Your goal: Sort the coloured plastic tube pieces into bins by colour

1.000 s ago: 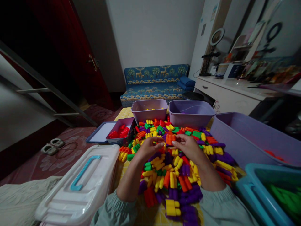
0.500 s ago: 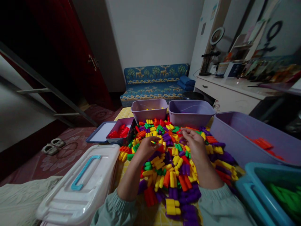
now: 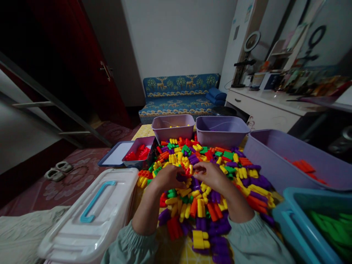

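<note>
A heap of plastic blocks (image 3: 233, 172) in yellow, purple, orange, red and green covers the yellow mat in front of me. Both hands are down on its middle, fingertips almost meeting. My left hand (image 3: 165, 178) curls its fingers around a purple block (image 3: 180, 178) in the heap. My right hand (image 3: 211, 176) lies flat on the blocks with its fingers stretched left and nothing visibly gripped. Both sleeves are pale green.
Two purple tubs (image 3: 173, 128) (image 3: 222, 130) stand behind the heap, and a tray of red blocks (image 3: 137, 154) at the left. A large purple bin (image 3: 275, 165) with orange blocks and a teal bin (image 3: 302, 227) with green ones are at the right. A white lidded box (image 3: 90, 216) is at the front left.
The orange block held between both hands a second ago is gone and more orange pieces lie in the large purple bin. My right hand has dropped back to the heap beside my left.
</note>
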A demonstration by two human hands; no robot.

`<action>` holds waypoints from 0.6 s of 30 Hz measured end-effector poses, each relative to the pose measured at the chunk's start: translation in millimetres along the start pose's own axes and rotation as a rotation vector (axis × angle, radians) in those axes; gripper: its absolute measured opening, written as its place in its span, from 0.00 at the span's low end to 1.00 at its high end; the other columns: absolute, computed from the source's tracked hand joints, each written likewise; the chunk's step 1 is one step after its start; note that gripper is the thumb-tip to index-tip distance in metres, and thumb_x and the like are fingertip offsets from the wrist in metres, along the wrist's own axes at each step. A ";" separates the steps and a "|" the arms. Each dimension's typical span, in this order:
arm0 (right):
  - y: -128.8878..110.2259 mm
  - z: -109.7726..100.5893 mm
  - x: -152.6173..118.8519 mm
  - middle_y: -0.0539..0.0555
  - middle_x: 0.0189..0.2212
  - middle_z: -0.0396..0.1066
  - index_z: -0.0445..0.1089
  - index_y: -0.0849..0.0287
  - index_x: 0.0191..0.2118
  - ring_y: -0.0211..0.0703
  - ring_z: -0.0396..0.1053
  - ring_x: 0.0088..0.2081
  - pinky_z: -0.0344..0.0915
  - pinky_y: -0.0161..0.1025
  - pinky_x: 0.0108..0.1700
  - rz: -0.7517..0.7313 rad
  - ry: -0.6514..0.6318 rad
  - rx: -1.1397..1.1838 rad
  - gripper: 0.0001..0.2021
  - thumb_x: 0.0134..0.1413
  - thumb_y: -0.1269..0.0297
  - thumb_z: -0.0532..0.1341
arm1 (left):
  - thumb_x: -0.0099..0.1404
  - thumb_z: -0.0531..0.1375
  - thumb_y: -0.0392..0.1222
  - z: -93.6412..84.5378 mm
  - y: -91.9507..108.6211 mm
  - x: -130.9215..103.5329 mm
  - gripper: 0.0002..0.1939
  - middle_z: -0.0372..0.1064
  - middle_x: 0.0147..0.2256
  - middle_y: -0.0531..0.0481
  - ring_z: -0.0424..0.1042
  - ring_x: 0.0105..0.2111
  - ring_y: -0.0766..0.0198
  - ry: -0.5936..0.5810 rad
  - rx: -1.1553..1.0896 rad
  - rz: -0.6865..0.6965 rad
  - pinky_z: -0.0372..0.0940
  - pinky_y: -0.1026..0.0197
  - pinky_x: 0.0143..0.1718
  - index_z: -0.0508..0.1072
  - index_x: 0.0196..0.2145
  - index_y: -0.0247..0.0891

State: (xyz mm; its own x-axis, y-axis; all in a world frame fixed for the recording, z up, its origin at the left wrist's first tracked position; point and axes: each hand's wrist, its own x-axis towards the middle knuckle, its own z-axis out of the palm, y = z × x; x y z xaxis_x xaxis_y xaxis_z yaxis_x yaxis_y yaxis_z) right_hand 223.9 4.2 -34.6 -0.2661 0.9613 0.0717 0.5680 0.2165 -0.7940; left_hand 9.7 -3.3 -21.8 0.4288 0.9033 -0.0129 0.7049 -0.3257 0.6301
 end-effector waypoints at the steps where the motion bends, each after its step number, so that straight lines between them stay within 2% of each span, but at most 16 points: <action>1: -3.5 -0.8 -3.0 0.55 0.37 0.77 0.75 0.56 0.41 0.48 0.74 0.37 0.67 0.43 0.41 -0.015 -0.051 -0.068 0.16 0.41 0.66 0.65 | 0.45 0.68 0.45 0.3 1.3 -0.3 0.16 0.76 0.29 0.51 0.71 0.28 0.62 -0.007 -0.005 0.010 0.59 0.68 0.27 0.79 0.35 0.41; 5: -15.6 -0.3 -12.2 0.58 0.47 0.74 0.72 0.56 0.50 0.56 0.69 0.49 0.62 0.48 0.51 -0.090 -0.177 -0.336 0.26 0.39 0.62 0.68 | 0.45 0.68 0.45 2.2 10.6 -0.3 0.17 0.75 0.27 0.51 0.70 0.26 0.62 -0.003 0.063 -0.009 0.58 0.67 0.26 0.79 0.36 0.41; 10: -19.6 12.7 -13.5 0.61 0.50 0.70 0.67 0.59 0.53 0.55 0.66 0.52 0.61 0.46 0.51 -0.093 -0.226 -0.473 0.27 0.43 0.64 0.63 | 0.47 0.64 0.41 11.3 19.0 1.8 0.28 0.74 0.40 0.42 0.72 0.37 0.53 0.005 0.171 -0.006 0.65 0.61 0.38 0.74 0.49 0.39; 14: -15.6 22.6 -11.6 0.61 0.50 0.69 0.65 0.61 0.53 0.54 0.66 0.53 0.61 0.45 0.51 -0.100 -0.191 -0.486 0.27 0.42 0.69 0.61 | 0.47 0.63 0.38 23.6 16.7 7.2 0.35 0.72 0.44 0.41 0.72 0.42 0.52 0.038 0.130 0.005 0.65 0.58 0.43 0.68 0.55 0.40; 18: -15.6 27.4 -9.0 0.61 0.50 0.70 0.61 0.59 0.58 0.52 0.68 0.52 0.62 0.44 0.51 -0.046 -0.097 -0.453 0.31 0.42 0.76 0.57 | 0.47 0.61 0.31 34.1 14.5 16.6 0.35 0.72 0.45 0.42 0.72 0.44 0.52 0.181 0.016 -0.020 0.65 0.56 0.46 0.68 0.55 0.37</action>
State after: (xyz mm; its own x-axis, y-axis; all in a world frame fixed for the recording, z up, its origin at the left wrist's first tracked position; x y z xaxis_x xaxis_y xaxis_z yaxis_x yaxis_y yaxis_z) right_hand 196.1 -12.4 -39.4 -0.3588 0.9330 0.0265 0.8311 0.3323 -0.4459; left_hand 46.3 -2.5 -39.3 0.3074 0.9446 0.1153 0.7220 -0.3104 0.6184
